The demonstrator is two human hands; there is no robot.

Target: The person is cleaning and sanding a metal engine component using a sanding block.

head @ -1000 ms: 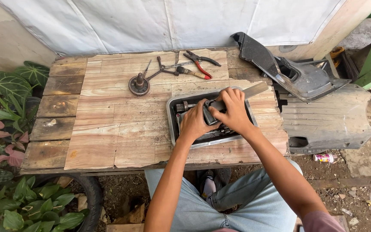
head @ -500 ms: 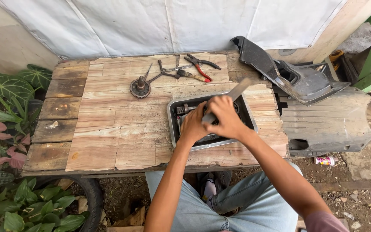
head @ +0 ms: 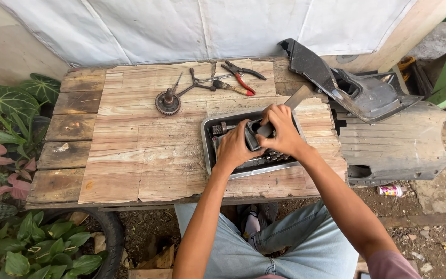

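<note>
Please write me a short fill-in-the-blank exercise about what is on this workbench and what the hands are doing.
1. Both hands work over a metal ____ on the wooden table.
2. The right hand grips a brush against a dark part held by the ____ hand.
3. The pliers have ____ handles.
4. The toothed gear lies to the ____ of the pliers.

Missing words: tray; left; red; left
</note>
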